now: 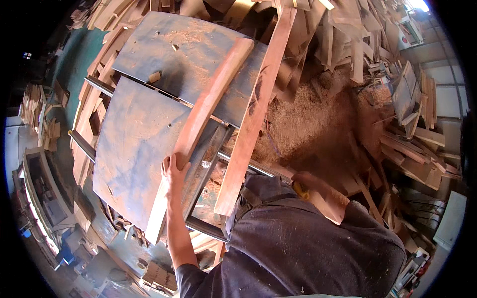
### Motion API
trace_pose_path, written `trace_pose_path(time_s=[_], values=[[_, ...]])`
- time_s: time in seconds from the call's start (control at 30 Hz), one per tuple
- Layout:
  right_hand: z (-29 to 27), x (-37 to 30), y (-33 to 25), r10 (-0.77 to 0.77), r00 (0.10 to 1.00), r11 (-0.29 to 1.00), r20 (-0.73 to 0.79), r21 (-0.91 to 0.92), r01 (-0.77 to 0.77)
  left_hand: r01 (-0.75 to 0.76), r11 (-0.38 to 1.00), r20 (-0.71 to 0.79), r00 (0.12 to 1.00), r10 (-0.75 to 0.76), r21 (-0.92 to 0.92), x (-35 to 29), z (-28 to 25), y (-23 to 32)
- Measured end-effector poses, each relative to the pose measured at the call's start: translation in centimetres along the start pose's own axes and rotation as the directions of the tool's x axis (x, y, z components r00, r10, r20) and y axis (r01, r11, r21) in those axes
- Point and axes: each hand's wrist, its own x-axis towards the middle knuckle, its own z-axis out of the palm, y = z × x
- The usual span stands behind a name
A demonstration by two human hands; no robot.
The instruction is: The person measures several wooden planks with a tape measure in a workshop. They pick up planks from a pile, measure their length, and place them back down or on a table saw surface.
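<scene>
A long reddish wooden plank (213,92) lies across the grey metal top of a saw table (139,134). My left hand (174,174) is on this plank near its lower part, the fingers and thumb set across its width. At my right hip is my right hand (310,186), in shadow, its fingers hidden. A small yellow thing (300,190) shows right by it; I cannot tell whether the hand holds it. Between the table and my body, a second long plank (263,89) with a dark mark slants over the table's right edge.
Small wood offcuts (154,77) and sawdust lie on the tabletop. Metal rails (82,144) stick out at its left. A heap of sawdust (313,114) is on the right, with piled scrap boards (417,154) beyond it. More stacked wood (35,109) stands at far left.
</scene>
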Motion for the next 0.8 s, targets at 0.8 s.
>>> trace_pose_path(time_s=[0.8], values=[[-2.4, 7.2, 7.4, -0.201, 0.98, 0.947, 0.012, -0.253, 0.197, 0.117, 0.954, 0.071, 0.992, -0.101, -0.277, -7.3, -4.9, -1.0]])
